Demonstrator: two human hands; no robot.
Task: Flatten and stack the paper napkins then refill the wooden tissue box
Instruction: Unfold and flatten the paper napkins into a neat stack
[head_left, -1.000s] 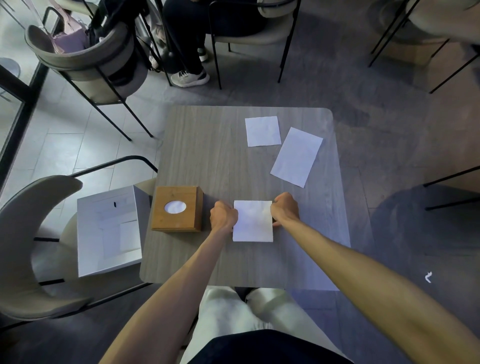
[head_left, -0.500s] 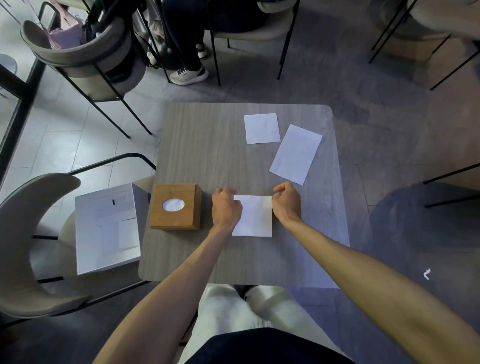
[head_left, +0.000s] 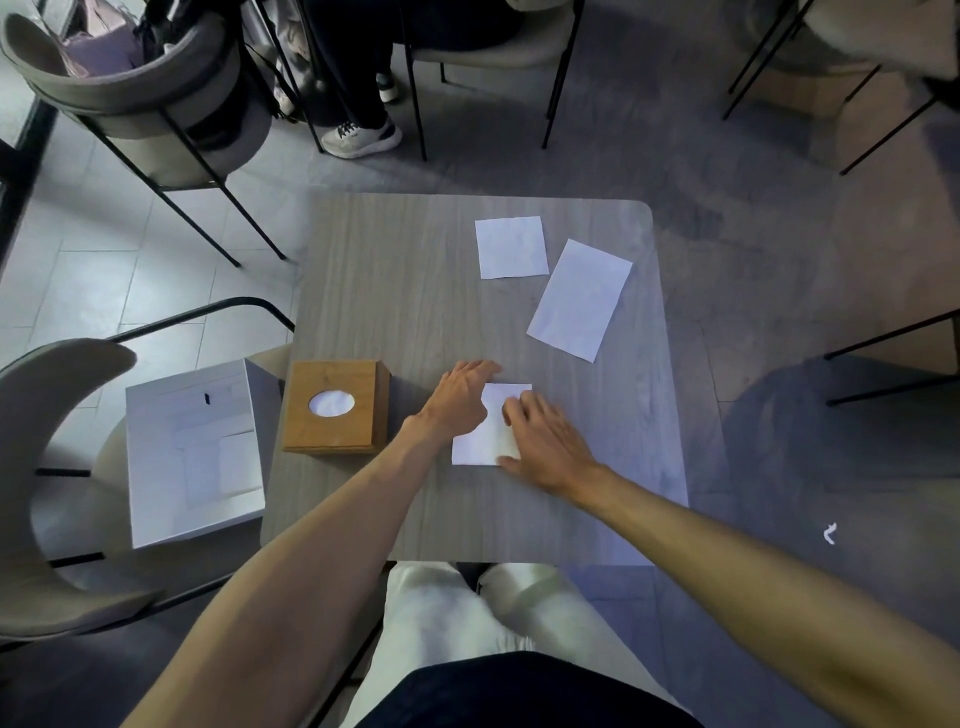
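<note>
From my remote seat I see both bare hands on one folded white paper napkin near the front middle of the grey wood-grain square table; the left hand lies flat across the napkin's left edge, palm down, fingers together and reaching past its far left corner onto the tabletop; the right hand lies palm down over the napkin's right half, fingers slightly spread and pressing the sheet against the table; neither hand pinches or lifts anything that I can see. Just left of the left hand stands the square wooden tissue box with an oval opening in its lid, white showing through the oval; it sits at the table's left edge, apart from the napkin. Two more sheets lie flat toward the far right of the table: a small squarish white napkin, and beside it a longer white rectangular napkin set at a slant; the two look close but not touching. An open white cardboard box rests on the beige chair seat left of the table.
</note>
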